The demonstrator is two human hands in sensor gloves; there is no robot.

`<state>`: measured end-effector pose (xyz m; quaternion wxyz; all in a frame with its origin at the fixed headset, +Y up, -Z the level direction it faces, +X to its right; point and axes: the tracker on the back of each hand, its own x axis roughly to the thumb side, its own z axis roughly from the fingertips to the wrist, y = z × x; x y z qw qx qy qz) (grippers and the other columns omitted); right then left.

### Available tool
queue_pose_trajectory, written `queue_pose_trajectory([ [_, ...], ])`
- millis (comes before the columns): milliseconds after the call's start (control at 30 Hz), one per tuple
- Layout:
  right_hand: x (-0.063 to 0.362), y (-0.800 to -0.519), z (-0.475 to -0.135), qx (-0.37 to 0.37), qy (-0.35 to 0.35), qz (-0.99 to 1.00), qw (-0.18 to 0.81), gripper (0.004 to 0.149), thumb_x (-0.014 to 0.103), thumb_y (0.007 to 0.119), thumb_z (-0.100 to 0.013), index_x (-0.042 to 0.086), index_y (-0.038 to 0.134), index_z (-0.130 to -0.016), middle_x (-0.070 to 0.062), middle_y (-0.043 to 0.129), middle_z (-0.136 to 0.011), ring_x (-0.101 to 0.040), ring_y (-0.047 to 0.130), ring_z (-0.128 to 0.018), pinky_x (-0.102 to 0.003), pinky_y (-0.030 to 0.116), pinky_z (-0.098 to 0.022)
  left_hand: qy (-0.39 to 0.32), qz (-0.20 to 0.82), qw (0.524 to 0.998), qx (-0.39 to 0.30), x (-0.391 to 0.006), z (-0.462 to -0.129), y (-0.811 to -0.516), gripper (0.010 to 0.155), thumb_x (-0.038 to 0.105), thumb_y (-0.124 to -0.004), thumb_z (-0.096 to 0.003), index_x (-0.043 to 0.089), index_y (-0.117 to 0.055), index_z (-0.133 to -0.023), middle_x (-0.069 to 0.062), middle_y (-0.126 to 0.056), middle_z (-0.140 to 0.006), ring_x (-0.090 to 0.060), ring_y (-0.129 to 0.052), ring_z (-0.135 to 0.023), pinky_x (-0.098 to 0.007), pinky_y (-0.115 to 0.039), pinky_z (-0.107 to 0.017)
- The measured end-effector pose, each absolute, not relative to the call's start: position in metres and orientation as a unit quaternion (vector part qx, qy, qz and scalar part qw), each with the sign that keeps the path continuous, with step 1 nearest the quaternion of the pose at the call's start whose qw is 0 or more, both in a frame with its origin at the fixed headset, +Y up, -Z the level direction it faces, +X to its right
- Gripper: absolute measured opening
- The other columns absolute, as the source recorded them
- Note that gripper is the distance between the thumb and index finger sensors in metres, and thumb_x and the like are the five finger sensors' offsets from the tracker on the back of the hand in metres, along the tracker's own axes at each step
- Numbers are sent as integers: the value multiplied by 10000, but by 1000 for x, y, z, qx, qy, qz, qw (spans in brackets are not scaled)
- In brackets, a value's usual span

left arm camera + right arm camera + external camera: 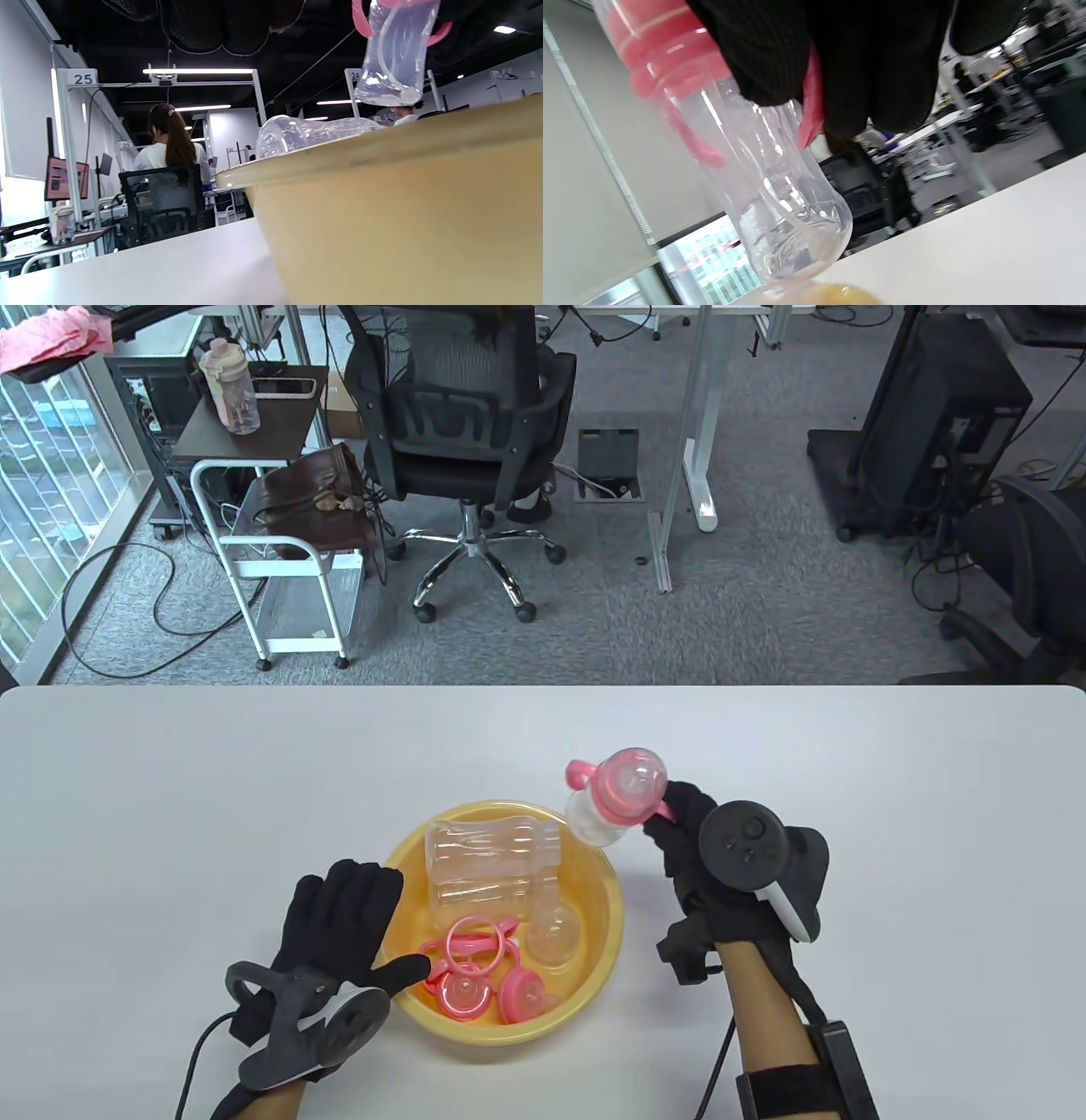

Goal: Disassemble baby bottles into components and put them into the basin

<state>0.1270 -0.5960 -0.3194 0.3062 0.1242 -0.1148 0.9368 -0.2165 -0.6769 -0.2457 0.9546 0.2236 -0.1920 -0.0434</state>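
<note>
My right hand [679, 819] grips an assembled baby bottle [612, 802] by its pink handle, lifted above the far right rim of the yellow basin [594, 950]. The bottle has a clear body [780, 190], a pink collar and a clear cap, and hangs tilted with its base toward the basin. In the basin lie two clear bottle bodies [492, 857], pink handle rings [471, 942], pink collars [519, 993] and a clear cap [556, 933]. My left hand [356, 916] rests flat with straight fingers at the basin's left rim, its thumb over the edge. The basin wall [403, 220] fills the left wrist view.
The white table [170, 814] spreads to all sides of the basin. Beyond its far edge are an office chair [462, 424], a white cart [280, 568] and desk legs on grey carpet. A person sits at a desk in the background [169, 148].
</note>
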Motion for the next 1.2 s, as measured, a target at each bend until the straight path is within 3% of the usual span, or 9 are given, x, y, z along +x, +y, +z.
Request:
queue_pose_trajectory([
  [333,48,-612,-279,321,-53,865,381,411,242,830,-530,133,751,-918,-162,877,-865,-435,913,-819,-711,588,-697,-233,95,942,220,-210,-233,-669,1088,738,-572,-343,86,-245,-1151,-162,-470,-1196,-385,-592,-1132,-601,-478,-816],
  [633,27,-632,-282,349,1,835,426,403,178,805,-543,142,735,-939,-170,849,-907,-441,900,-844,-711,597,-694,-251,232,919,198,-215,-230,-666,1010,707,-697,-364,92,-427,-1118,-125,-679,-1095,-342,-805,-1021,-580,-610,-778],
  [833,28,-635,-283,339,16,860,381,450,169,788,-560,128,691,-998,-193,813,-948,-461,862,-875,-723,566,-703,-262,158,931,200,-204,-230,-666,972,686,-726,-373,112,-448,-1106,-110,-685,-1058,-297,-850,-958,-571,-640,-762],
  [1000,41,-634,-288,333,43,835,436,679,267,820,-560,84,494,-1127,-267,636,-1073,-545,712,-961,-746,492,-718,-180,79,941,276,-210,-228,-664,932,664,-736,-390,89,-485,-1079,-143,-682,-1052,-341,-849,-953,-585,-656,-732],
  [1100,46,-629,-288,346,44,812,468,736,312,825,-555,71,450,-1141,-288,607,-1082,-556,707,-957,-729,492,-728,-139,26,949,281,-214,-229,-664,925,654,-746,-397,74,-494,-1072,-221,-660,-1097,-408,-839,-990,-589,-676,-724],
  [1200,45,-625,-284,356,20,807,470,798,368,825,-545,69,404,-1153,-302,566,-1098,-565,684,-966,-723,492,-732,-140,-23,949,281,-214,-231,-666,921,639,-764,-399,86,-478,-1078,-191,-669,-1092,-381,-844,-987,-595,-676,-725],
])
